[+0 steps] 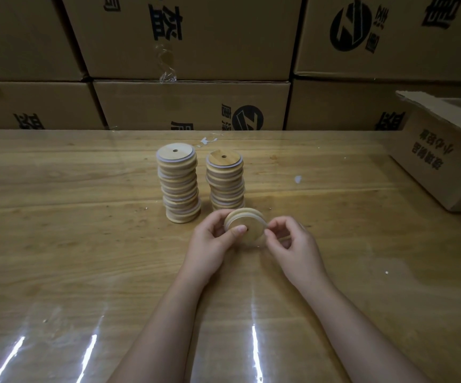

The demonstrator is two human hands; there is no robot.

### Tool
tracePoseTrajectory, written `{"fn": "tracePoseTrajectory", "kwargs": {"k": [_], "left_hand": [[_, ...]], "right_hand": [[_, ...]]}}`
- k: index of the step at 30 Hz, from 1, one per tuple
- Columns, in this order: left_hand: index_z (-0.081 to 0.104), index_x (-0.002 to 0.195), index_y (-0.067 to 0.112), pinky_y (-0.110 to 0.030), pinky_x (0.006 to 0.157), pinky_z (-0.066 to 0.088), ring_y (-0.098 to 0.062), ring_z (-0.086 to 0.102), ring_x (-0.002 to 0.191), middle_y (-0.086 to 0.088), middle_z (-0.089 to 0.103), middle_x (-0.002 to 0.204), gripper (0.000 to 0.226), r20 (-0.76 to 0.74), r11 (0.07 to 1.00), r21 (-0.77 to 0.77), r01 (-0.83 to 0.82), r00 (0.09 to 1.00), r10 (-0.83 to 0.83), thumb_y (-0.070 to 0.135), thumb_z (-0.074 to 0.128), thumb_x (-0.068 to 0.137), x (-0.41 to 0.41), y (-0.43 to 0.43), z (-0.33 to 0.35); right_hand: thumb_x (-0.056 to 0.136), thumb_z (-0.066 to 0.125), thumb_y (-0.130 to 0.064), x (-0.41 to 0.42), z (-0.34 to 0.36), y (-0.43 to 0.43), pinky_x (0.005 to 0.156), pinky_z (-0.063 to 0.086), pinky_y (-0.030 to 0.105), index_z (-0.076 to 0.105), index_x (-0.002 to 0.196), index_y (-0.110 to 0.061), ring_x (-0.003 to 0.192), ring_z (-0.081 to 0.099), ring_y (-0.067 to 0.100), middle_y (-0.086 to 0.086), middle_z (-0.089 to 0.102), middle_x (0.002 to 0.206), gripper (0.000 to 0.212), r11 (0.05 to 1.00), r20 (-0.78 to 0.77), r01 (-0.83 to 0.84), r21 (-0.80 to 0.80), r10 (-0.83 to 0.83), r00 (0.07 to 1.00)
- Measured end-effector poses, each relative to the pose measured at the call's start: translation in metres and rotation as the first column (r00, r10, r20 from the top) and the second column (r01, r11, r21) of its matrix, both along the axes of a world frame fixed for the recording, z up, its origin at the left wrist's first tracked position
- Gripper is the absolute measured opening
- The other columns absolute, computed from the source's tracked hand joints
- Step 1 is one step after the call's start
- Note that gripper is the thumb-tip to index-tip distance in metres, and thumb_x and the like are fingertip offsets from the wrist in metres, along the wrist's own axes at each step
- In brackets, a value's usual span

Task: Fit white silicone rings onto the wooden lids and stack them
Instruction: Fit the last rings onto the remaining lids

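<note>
1. The left hand (pixel 212 239) grips a wooden lid (pixel 244 229), thumb pressed on its face near the small centre hole, fingers curled behind it.
2. The right hand (pixel 290 244) pinches a white ring (pixel 262 221) at the lid's right edge between thumb and forefinger; its other fingers are loosely curled.
3. The lid is held tilted above the tabletop (pixel 85 244), just in front of the right stack (pixel 225 183).
4. The left stack (pixel 179 186) stands beside it, a little taller; both are made of lids with white rings showing.
5. An open box (pixel 442 161) sits at the far right; sealed cartons (pixel 190 103) line the back.
</note>
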State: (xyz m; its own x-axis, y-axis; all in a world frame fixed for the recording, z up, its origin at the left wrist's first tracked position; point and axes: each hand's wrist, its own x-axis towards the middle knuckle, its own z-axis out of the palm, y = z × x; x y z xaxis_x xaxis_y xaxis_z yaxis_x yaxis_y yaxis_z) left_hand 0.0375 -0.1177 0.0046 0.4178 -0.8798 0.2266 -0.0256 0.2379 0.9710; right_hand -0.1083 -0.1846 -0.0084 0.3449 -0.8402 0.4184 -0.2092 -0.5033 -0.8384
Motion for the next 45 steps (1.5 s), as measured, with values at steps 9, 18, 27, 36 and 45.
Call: {"fn": "tracePoseTrajectory", "kwargs": {"k": [9, 18, 27, 36, 45], "left_hand": [[0.061, 0.098, 0.007, -0.016, 0.072, 0.049, -0.001, 0.061, 0.077, 0.000, 0.066, 0.086, 0.023, 0.031, 1.000, -0.014, 0.004, 1.000, -0.003, -0.006, 0.066, 0.079, -0.0007, -0.0007, -0.0006], [0.063, 0.087, 0.015, -0.018, 0.072, 0.048, -0.006, 0.062, 0.079, 0.007, 0.068, 0.080, 0.029, 0.095, 0.998, -0.039, 0.046, 0.995, -0.042, -0.010, 0.068, 0.075, 0.0012, 0.0003, -0.0035], [0.059, 0.088, 0.008, -0.015, 0.070, 0.048, -0.002, 0.062, 0.076, 0.009, 0.069, 0.076, 0.025, 0.055, 0.997, -0.039, 0.072, 0.996, -0.070, -0.012, 0.067, 0.074, 0.0013, 0.0007, -0.0036], [0.060, 0.090, 0.009, -0.016, 0.070, 0.049, -0.004, 0.063, 0.079, 0.005, 0.069, 0.080, 0.025, 0.001, 0.998, -0.017, 0.068, 0.998, -0.068, -0.011, 0.066, 0.075, 0.0010, 0.0015, -0.0020], [0.055, 0.116, 0.011, -0.030, 0.062, 0.058, -0.018, 0.069, 0.082, -0.006, 0.073, 0.089, 0.033, -0.209, 0.995, 0.052, 0.082, 0.975, -0.069, 0.002, 0.060, 0.084, -0.0015, 0.0011, 0.0017]], "right_hand": [[0.081, 0.066, -0.004, -0.0009, 0.0012, -0.0001, 0.059, 0.043, 0.014, 0.056, 0.073, -0.028, 0.066, 0.054, 0.003, -0.006, 0.057, 0.079, 0.028, 0.995, 0.037, -0.087, 0.053, 0.085, 0.996], [0.080, 0.067, -0.002, -0.0015, 0.0031, 0.0009, 0.064, 0.047, 0.012, 0.056, 0.090, -0.038, 0.079, 0.061, 0.002, -0.009, 0.062, 0.089, 0.039, 0.999, 0.134, -0.032, -0.030, 0.036, 0.990], [0.078, 0.069, -0.002, -0.0030, 0.0048, 0.0006, 0.061, 0.044, 0.010, 0.062, 0.084, -0.019, 0.079, 0.059, 0.004, -0.010, 0.056, 0.091, 0.020, 0.991, 0.111, -0.006, -0.136, 0.021, 0.994], [0.078, 0.071, -0.004, -0.0019, 0.0051, 0.0030, 0.061, 0.046, 0.012, 0.059, 0.078, -0.028, 0.072, 0.059, 0.000, -0.014, 0.061, 0.077, 0.027, 0.998, 0.128, 0.016, -0.056, -0.009, 0.992], [0.081, 0.068, -0.002, -0.0027, 0.0051, -0.0012, 0.067, 0.052, 0.024, 0.059, 0.082, -0.026, 0.071, 0.061, 0.006, -0.008, 0.065, 0.078, 0.025, 0.976, 0.254, -0.054, 0.209, -0.001, 0.967]]}}
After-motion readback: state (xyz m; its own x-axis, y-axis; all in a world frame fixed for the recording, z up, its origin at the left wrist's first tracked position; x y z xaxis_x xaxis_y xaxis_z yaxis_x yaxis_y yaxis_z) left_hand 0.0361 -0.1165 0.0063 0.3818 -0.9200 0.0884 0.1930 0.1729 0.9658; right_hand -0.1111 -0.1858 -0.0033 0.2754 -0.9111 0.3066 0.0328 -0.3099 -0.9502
